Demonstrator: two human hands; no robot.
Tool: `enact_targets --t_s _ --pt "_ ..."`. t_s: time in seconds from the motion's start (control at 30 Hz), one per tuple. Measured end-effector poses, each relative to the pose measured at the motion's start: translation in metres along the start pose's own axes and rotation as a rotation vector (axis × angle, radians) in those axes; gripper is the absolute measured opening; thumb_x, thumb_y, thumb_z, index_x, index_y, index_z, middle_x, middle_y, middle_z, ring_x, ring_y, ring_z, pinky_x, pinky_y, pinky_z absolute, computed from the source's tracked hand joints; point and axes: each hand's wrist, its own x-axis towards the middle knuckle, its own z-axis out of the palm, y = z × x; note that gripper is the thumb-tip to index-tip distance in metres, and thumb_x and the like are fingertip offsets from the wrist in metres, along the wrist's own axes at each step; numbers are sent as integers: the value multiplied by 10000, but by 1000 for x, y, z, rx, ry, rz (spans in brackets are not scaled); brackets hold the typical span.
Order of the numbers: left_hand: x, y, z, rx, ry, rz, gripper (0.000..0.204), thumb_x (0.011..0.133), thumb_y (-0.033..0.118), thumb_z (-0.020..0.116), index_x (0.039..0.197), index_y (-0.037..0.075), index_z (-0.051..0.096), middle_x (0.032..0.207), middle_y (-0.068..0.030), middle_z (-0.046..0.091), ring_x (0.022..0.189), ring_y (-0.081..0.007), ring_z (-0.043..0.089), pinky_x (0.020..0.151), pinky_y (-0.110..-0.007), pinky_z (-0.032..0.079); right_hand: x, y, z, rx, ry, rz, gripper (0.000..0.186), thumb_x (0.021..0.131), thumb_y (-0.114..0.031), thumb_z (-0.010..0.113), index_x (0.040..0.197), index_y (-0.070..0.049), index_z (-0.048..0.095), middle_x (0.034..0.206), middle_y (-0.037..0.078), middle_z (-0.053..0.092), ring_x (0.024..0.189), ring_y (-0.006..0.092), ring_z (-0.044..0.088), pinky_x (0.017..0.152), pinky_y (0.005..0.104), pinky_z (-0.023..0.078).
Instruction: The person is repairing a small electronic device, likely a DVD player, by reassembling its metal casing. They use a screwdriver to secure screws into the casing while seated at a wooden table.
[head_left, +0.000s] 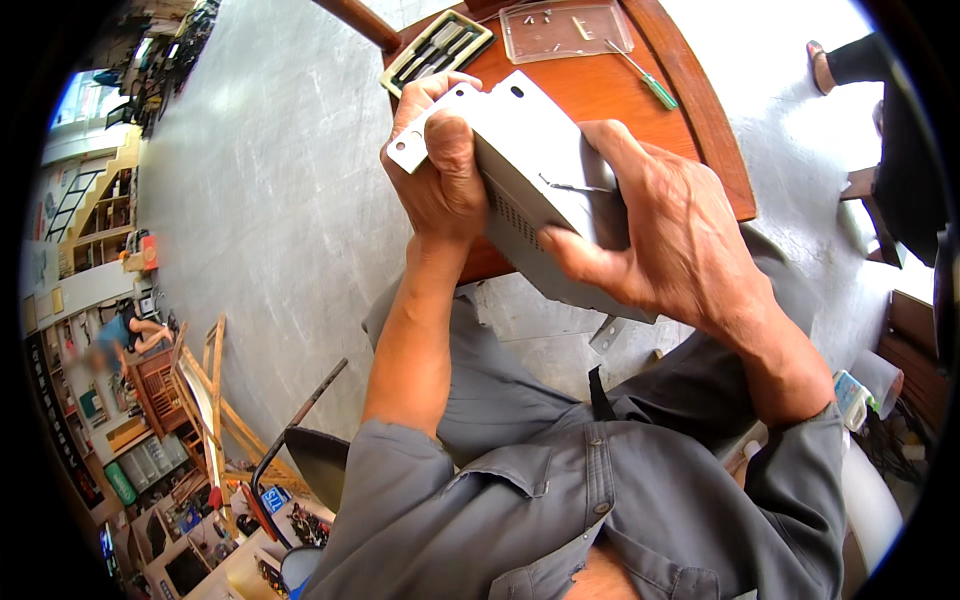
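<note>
A pale grey metal box with a patch of vent holes and mounting tabs is held up, tilted, between my two hands above my lap. My left hand grips its far left end, the thumb pressed on the edge beside a tab with holes. Around the right side wraps my right hand, thumb on the vented face and fingers over the top face. A dark slit or thin wire shows by its fingers; I cannot tell which. Another tab sticks out from the near end.
Beyond the box, a wooden seat carries a green-handled screwdriver, a clear shallow tray with small screws, and a case of dark-handled tools. A person's leg shows at right. Wooden frames stand at left.
</note>
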Motion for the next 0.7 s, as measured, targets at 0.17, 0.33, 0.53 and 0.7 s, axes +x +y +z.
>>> enact_targets --t_s 0.17,0.33,0.53,0.7 --pt "-1 10 4 -38 -37 -60 673 1042 601 501 1016 -59 631 961 -129 655 824 -172 629 729 -313 504 5 1 -2 58 55 31 544 820 -451 761 1002 25 570 751 218 615 693 380 647 654 450 505" --pt "2 9 5 -7 -18 1 623 1040 569 540 1004 -47 625 934 -114 658 819 -181 630 722 -325 516 5 7 2 118 86 17 579 828 -482 748 1019 41 592 738 203 596 674 337 638 644 425 498" --pt "10 3 -2 98 -218 -261 748 930 697 606 1176 -8 642 901 -129 696 861 -202 680 781 -354 557 25 39 8 361 -30 79 654 860 -550 684 982 91 640 793 214 659 732 286 678 673 424 532" --pt "13 -7 -31 -165 -287 -571 883 950 768 493 1294 -35 621 1050 -128 728 969 -199 695 896 -335 544 30 65 -9 573 -69 220 723 852 -611 640 1115 61 684 927 168 709 847 232 684 745 377 534"
